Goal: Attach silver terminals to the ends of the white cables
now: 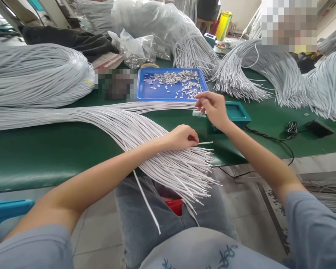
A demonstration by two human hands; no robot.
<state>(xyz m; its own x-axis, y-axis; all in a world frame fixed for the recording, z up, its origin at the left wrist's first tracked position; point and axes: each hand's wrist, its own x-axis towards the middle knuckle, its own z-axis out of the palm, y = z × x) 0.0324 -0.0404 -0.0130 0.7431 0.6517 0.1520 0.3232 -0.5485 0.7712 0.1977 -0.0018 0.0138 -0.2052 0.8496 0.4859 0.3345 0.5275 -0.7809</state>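
My left hand (183, 137) is closed in a pinch on a white cable (205, 142), whose end sticks out to the right past the fingertips. Below and around that wrist a thick bundle of white cables (173, 168) fans over the table edge and above my lap. One cable (147, 201) hangs apart from the others. My right hand (212, 106) is raised at the near right corner of the blue tray (156, 99), fingers curled together; whatever they may hold is too small to make out. Small silvery metal pieces (175, 77) lie scattered in the tray.
Beside my right hand stands a green box-shaped device (236, 112), with a black cord (280, 139) and a black adapter (319, 127) to its right. Large grey cable bundles (39, 74) lie left and at the back. A clear bag (137, 48) of metal pieces sits behind the tray.
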